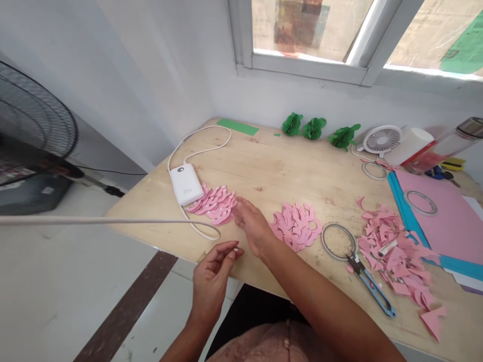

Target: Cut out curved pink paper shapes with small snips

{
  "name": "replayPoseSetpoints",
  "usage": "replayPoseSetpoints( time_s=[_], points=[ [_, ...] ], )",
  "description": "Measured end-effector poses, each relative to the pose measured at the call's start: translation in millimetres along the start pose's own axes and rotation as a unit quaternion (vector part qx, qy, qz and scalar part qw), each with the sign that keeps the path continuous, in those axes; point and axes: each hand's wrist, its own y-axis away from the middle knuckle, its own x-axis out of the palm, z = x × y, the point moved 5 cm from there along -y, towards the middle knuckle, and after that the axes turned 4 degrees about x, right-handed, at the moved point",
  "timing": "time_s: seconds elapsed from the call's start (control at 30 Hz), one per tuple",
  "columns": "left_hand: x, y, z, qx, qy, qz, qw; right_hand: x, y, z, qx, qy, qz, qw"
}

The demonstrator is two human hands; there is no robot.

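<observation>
Pinching with thumb and index finger nearly closed, the left hand (211, 276) seemed to hold a tiny white bit (236, 249) just above the table's front edge. The right hand (252, 226) reached across with its fingers extended and close together, their tips at the right end of the left pink pile (219, 205) of wavy-edged paper pieces; whether they gripped or only touched it could not be told. Several white spots showed on that pile. The right pink pile (296, 229) lay beyond the right wrist, partly hidden by it.

The left hand's wrist hung past the front edge of the wooden table (245, 163). To the left, a white power bank (186, 184) touched the left pile, and a white cable (94, 220) crossed that side. Bare wood stretched behind the 2 piles as far as 3 green paper shapes (314, 129) near the wall. On the right, a ring-shaped roll (323, 240), blue-handled snips (372, 289) and a heap of pink scraps (396, 256) narrowed the room.
</observation>
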Motion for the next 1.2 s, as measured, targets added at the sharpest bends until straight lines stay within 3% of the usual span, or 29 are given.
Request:
replayPoseSetpoints(
  time_s=[0.13,0.23,0.3,0.37,0.47,0.67,0.8,0.9,1.03,1.2],
  points=[
    [6.2,-3.9,0.8,0.002,-0.001,0.017,1.0,-29.2,33.2,10.4,0.07,-0.029,-0.02,0.997],
    [11.8,-5.4,0.5,0.006,0.0,0.04,0.999,-62.1,57.3,27.3,0.031,0.031,-0.033,0.999],
    [16.2,-6.0,0.0,0.009,0.004,0.053,0.999,-89.5,71.7,37.9,-0.023,0.105,-0.092,0.99],
    [21.3,-7.1,-0.6,0.012,0.006,0.062,0.998,-113.6,86.1,43.8,-0.064,0.208,-0.159,0.963],
    [30.9,-9.8,-0.9,0.018,0.011,0.067,0.998,-130.8,105.3,42.7,-0.108,0.368,-0.192,0.903],
    [53.7,-12.9,0.2,0.027,0.019,0.11,0.993,-127.3,127.8,24.0,-0.174,0.52,-0.185,0.816],
    [61.9,-10.7,1.5,0.02,0.034,0.124,0.991,-117.1,126.7,15.6,-0.174,0.613,-0.178,0.75],
    [65.4,-9.0,2.4,0.004,0.05,0.128,0.991,-111.5,123.9,12.6,-0.169,0.649,-0.181,0.719],
    [68.0,-8.8,1.4,-0.01,0.054,0.133,0.99,-105.0,123.4,8.7,-0.183,0.665,-0.149,0.709],
    [68.2,-9.6,1.6,-0.018,0.047,0.14,0.989,-105.6,128.8,7.0,-0.195,0.637,-0.117,0.736]
  ],
)
